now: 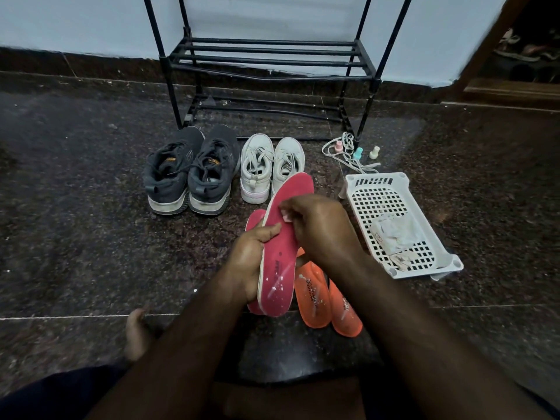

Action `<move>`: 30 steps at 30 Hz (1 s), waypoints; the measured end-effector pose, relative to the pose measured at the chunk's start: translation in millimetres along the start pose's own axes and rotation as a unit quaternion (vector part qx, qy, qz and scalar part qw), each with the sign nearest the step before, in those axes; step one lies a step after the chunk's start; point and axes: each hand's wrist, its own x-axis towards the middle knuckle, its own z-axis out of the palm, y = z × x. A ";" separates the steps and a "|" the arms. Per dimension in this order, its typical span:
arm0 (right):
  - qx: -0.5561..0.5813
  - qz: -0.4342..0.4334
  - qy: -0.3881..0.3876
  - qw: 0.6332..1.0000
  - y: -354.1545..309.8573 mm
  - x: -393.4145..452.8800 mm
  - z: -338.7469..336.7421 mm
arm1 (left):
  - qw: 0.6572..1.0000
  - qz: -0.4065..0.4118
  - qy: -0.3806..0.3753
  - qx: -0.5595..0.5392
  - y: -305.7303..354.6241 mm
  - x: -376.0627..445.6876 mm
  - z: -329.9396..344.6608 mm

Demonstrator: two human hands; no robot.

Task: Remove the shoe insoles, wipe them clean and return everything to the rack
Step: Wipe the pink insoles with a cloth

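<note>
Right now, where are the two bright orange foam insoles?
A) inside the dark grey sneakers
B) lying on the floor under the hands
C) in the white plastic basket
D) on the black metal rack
B: the two bright orange foam insoles lie side by side on the dark speckled floor, below the right hand, which wipes the pink insole held by the left hand.

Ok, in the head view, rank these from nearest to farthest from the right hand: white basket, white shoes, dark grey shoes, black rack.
From the right hand:
1. White shoes, just beyond it, partly behind the pink insole.
2. White basket, to its right; close to the white shoes' rank, hard to separate.
3. Dark grey shoes, far left.
4. Black rack, against the wall.
</note>
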 end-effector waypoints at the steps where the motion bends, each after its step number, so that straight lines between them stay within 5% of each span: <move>1: 0.001 -0.003 0.006 1.000 0.4 -0.1 0.4 | 1.000 -0.002 0.000 -0.001 -0.1 0.0 0.0; 12: -0.031 0.067 0.063 0.995 18.8 11.1 -1.0 | 0.999 -0.034 0.000 0.001 -2.6 1.6 -2.7; 18: 0.026 -0.003 0.017 1.000 -0.8 1.4 9.2 | 0.999 -0.029 0.029 0.030 -1.7 5.3 -2.8; 24: -0.038 0.042 0.077 0.995 18.0 5.1 4.1 | 0.999 -0.027 0.014 0.021 -3.7 3.4 -3.3; 30: 0.091 0.083 0.015 0.992 5.2 0.6 -1.4 | 0.999 0.002 0.029 -0.017 6.2 2.0 -0.8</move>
